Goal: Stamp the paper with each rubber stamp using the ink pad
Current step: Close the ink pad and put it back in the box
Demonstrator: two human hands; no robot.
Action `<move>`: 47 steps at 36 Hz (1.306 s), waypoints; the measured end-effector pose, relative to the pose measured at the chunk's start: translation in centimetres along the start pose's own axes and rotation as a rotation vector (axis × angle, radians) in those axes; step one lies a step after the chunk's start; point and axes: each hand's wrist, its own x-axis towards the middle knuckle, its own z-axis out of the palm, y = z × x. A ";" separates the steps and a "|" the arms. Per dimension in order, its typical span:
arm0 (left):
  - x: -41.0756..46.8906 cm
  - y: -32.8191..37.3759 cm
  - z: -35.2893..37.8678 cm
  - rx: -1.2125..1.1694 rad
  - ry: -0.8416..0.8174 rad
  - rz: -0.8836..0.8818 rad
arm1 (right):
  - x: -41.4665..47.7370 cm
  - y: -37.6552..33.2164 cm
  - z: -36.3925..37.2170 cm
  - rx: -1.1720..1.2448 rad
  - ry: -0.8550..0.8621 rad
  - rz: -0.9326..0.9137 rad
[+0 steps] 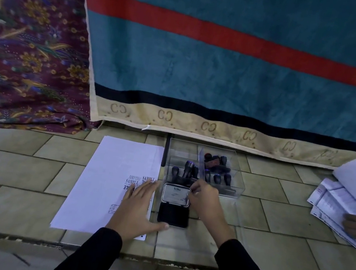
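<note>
Left hand: spread flat on paper's near right corner, thumb steadying ink pad.
Right hand: pinching the raised lid.
Rubber stamps: upright in clear organizer beyond; judged light, rigid, best gripped by handles.

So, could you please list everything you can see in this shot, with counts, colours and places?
paper: one, white, several stamp marks, on the tiles left of the ink pad
ink pad: one, black, lid open, centre
clear box: one, transparent, behind the pad
rubber stamps: about nine, dark handles, in the box's compartments
printed papers: a stack, white, far right, another person's hand on them
hanging cloths: two, teal with red stripe, maroon floral
left hand: flat on the paper
right hand: at the pad's lid
</note>
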 end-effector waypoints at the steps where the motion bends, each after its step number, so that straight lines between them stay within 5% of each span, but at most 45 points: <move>1: 0.0 0.0 0.0 -0.003 -0.001 -0.001 | 0.0 -0.1 -0.3 0.044 -0.001 -0.010; 10: -0.1 -0.2 0.2 0.011 -0.004 0.006 | -2.5 -0.1 -2.4 0.213 -0.163 -0.238; 18: 0.1 -0.3 0.1 -0.014 -0.008 0.018 | -4.3 1.1 -1.7 -0.044 -0.212 -0.518; 28: 0.2 -0.3 0.0 -0.070 -0.018 0.016 | -4.2 1.0 -0.8 -0.138 -0.247 -0.512; 35: 0.9 0.0 -1.8 -0.265 0.195 -0.064 | -3.9 0.1 -0.9 -0.243 -0.331 -0.509; 47: 3.0 -4.3 -1.1 0.015 0.287 -0.227 | -4.3 -3.5 -0.1 -0.662 -0.394 -0.577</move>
